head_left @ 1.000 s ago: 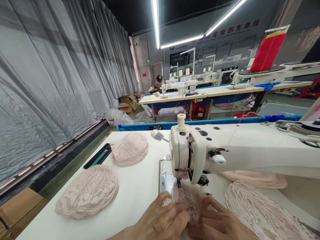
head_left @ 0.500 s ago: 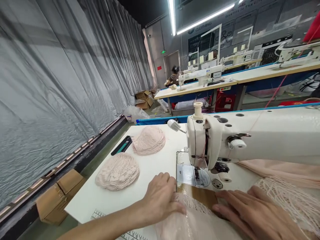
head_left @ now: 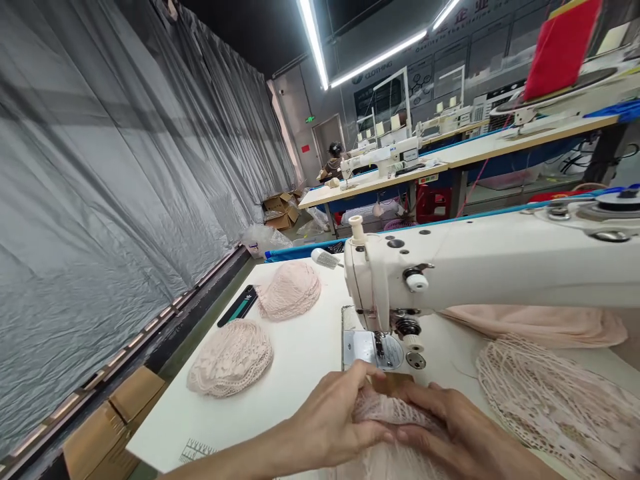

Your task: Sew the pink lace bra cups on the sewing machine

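Both hands are close together in front of a white sewing machine [head_left: 440, 267]. My left hand [head_left: 340, 413] grips the left side of a pale pink lace fabric piece [head_left: 390, 410], thumb below and fingers above. My right hand [head_left: 450, 427] is closed on the same fabric from the right. The lace bunches between them, just before the needle plate [head_left: 360, 347], and its lower part hangs toward me. The presser foot [head_left: 381, 347] stands beyond my fingertips, apart from the fabric.
Two stacks of pink lace cups, one near [head_left: 233, 360] and one farther [head_left: 290, 290], lie left on the white table [head_left: 295, 360]. A black-green box [head_left: 239, 305] sits beside them. More lace [head_left: 555, 393] and smooth pink fabric [head_left: 540, 323] lie right. Cardboard boxes [head_left: 110, 427] stand on the floor.
My right hand has moved left toward my left hand, and the fabric is now bunched between both. My left hand has turned inward. The camera view has swung to the right.
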A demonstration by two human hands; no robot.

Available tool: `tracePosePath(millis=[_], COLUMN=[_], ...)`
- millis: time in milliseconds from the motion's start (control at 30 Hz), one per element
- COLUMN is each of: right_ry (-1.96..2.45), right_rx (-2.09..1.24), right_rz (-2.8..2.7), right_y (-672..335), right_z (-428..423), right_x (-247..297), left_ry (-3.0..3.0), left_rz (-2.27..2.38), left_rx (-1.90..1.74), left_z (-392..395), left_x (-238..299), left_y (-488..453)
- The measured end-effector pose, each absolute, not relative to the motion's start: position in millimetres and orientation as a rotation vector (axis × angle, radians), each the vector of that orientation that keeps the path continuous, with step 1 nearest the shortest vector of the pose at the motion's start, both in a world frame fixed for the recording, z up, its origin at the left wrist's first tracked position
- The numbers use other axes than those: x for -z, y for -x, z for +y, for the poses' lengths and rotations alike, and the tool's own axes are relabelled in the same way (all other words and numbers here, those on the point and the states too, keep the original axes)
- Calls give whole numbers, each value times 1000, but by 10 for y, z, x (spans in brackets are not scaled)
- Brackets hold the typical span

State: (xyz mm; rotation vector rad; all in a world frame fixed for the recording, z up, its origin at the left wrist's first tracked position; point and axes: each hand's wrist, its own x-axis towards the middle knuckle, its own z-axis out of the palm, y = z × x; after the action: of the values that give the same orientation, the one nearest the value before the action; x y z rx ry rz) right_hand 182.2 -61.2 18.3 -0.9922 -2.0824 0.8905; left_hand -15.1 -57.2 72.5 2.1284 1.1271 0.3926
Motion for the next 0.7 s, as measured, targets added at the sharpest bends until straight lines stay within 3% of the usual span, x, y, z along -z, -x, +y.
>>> tracePosePath(millis=[167, 533, 600, 700], right_ry=[977, 1198, 1222, 1253], right_rx=[-999, -697, -554, -66], right_rz=[-2049, -2060, -2107, -2155], right_y=[-1812, -1864, -1887, -1922], right_z=[-586, -433, -427, -445], right_x=[-273, -81, -28, -9], left_ry=[-1900, -1883, -1898, -1922], left_rz=[1221, 1269, 1267, 1300], left_rx=[-347, -311, -288, -297], left_z=[-433, -195, -170, -118], left_x=[-679, -578, -580, -564], left_y=[117, 31, 17, -14])
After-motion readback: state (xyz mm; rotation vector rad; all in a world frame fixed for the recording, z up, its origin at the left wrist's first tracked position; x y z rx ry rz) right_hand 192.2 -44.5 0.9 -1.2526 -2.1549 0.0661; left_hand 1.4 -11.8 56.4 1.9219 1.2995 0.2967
